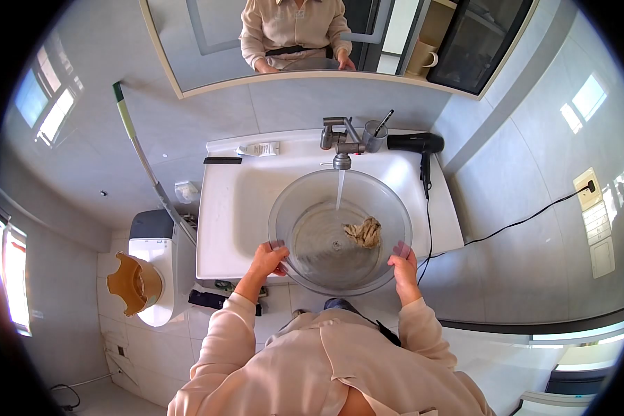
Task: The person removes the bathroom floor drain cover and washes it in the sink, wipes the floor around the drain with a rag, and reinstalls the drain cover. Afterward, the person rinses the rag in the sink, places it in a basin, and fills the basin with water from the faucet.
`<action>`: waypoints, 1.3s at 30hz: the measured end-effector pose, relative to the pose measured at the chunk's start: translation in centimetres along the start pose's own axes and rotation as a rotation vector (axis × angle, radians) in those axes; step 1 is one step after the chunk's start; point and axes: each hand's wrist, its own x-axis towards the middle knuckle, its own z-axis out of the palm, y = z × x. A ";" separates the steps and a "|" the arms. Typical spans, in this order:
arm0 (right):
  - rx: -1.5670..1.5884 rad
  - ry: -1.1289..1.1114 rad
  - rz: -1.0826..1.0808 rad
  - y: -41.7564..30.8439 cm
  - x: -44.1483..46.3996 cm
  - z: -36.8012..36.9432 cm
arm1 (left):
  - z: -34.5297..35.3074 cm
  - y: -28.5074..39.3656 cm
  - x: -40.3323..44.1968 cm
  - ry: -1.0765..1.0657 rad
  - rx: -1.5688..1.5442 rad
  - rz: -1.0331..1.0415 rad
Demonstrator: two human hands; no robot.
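Note:
A large clear basin (305, 267) rests over the white sink, its near rim reaching past the sink's front edge. Water runs into it from the faucet (342, 161). Inside, right of the middle, lies a crumpled brownish cloth (364, 233). My left hand (269, 259) grips the basin's rim at the near left, thumb on top. On the right side, my right hand (403, 262) holds the rim as well, fingers partly seen through the clear wall.
The white sink (246, 208) has a tube (258, 149) and a black comb-like strip (222, 161) on its back left. A cup (375, 136) and a corded hair dryer (416, 143) lie back right. A long-handled mop (145, 163) leans left, near a toilet (152, 243) bearing an orange-brown container (135, 284).

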 end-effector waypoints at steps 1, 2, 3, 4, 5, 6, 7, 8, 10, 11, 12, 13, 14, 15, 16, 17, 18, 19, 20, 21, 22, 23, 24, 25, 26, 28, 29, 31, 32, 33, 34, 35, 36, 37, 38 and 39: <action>-0.003 0.003 0.001 -0.1 -0.1 0.1 | 0.0 0.0 0.0 0.001 -0.011 0.007; -0.005 0.006 0.001 -0.1 0.0 0.1 | 0.0 -0.1 0.1 0.001 -0.022 0.016; -0.005 0.006 0.001 0.0 0.0 0.1 | 0.0 -0.1 0.1 0.001 -0.022 0.015; -0.007 0.006 0.001 0.1 0.1 0.1 | 0.0 -0.1 0.1 -0.002 -0.024 0.020; -0.009 0.007 0.000 0.1 0.1 0.0 | 0.0 -0.1 0.1 -0.006 -0.026 0.025; -0.009 0.006 0.000 0.1 0.1 0.0 | 0.0 -0.1 0.1 -0.006 -0.026 0.025; -0.011 0.005 0.002 0.1 0.1 0.0 | 0.0 -0.1 0.1 -0.008 -0.021 0.024; -0.013 0.004 0.004 0.1 0.1 0.0 | 0.0 -0.1 0.1 -0.011 -0.016 0.023; -0.007 0.006 0.003 0.1 0.1 0.1 | -0.2 -0.2 0.4 -0.011 -0.015 0.020; -0.003 0.007 0.002 0.1 0.1 0.1 | -0.2 -0.3 0.5 -0.009 -0.016 0.016; -0.002 0.006 0.002 0.0 0.1 0.1 | -0.1 -0.3 0.5 -0.008 -0.016 0.017; -0.003 0.007 0.005 -0.1 0.1 0.2 | -0.1 -0.2 0.4 -0.008 -0.014 0.013; -0.004 0.007 0.009 -0.2 0.0 0.2 | -0.1 -0.2 0.4 -0.008 -0.011 0.009; -0.004 0.006 0.009 -0.3 -0.1 0.3 | -0.1 -0.2 0.4 -0.008 -0.012 0.009; -0.011 0.009 0.010 -0.4 -0.1 0.6 | -0.3 -0.2 0.6 -0.012 -0.012 0.013; -0.018 0.009 0.013 -0.4 -0.2 0.6 | -0.3 -0.2 0.5 -0.013 -0.013 0.015; -0.018 0.009 0.013 -0.4 -0.1 0.6 | -0.3 -0.1 0.5 -0.012 -0.013 0.015; -0.020 0.005 0.013 -0.3 -0.1 0.5 | -0.3 0.0 0.4 -0.016 -0.009 0.013; -0.023 0.002 0.012 -0.2 0.0 0.4 | -0.3 0.1 0.3 -0.020 -0.004 0.010; -0.023 0.001 0.012 -0.1 0.1 0.4 | -0.3 0.1 0.3 -0.020 -0.004 0.011; -0.025 0.001 0.008 0.0 0.1 0.3 | -0.2 0.1 0.3 -0.017 -0.001 0.009; -0.027 0.001 0.002 0.1 0.2 0.4 | -0.3 0.1 0.4 -0.015 0.002 0.008; -0.026 0.001 0.002 0.1 0.2 0.4 | -0.2 0.1 0.4 -0.015 0.003 0.008; -0.023 0.002 0.002 0.1 0.1 0.4 | -0.2 0.1 0.3 -0.012 -0.001 0.009; -0.019 0.002 0.001 0.1 0.1 0.4 | -0.2 0.1 0.3 -0.009 -0.004 0.010; -0.021 0.003 -0.002 0.2 0.2 0.3 | -0.2 0.0 0.4 -0.007 -0.001 0.007; -0.023 0.004 -0.005 0.2 0.2 0.3 | -0.3 0.0 0.4 -0.006 0.002 0.004; -0.018 0.000 -0.002 0.3 0.2 0.3 | -0.4 -0.1 0.5 -0.014 0.003 0.004; -0.015 -0.004 0.002 0.3 0.1 0.3 | -0.4 -0.1 0.5 -0.021 0.004 0.003; -0.014 -0.004 0.002 0.4 0.2 0.3 | -0.3 -0.1 0.5 -0.021 0.005 0.004; -0.005 0.003 -0.011 0.5 0.2 0.3 | -0.2 -0.1 0.4 -0.014 0.002 0.002; 0.004 0.011 -0.023 0.6 0.2 0.3 | -0.2 -0.1 0.4 -0.007 -0.001 0.000; 0.004 0.011 -0.023 0.5 0.2 0.3 | -0.2 -0.1 0.4 -0.007 -0.001 0.000; -0.007 0.013 -0.020 0.6 0.1 0.5 | -0.4 -0.1 0.6 -0.010 -0.001 0.004; -0.019 0.011 -0.014 0.6 0.1 0.5 | -0.4 -0.2 0.6 -0.009 -0.001 0.005; -0.019 0.010 -0.014 0.6 0.1 0.5 | -0.4 -0.2 0.5 -0.009 -0.001 0.005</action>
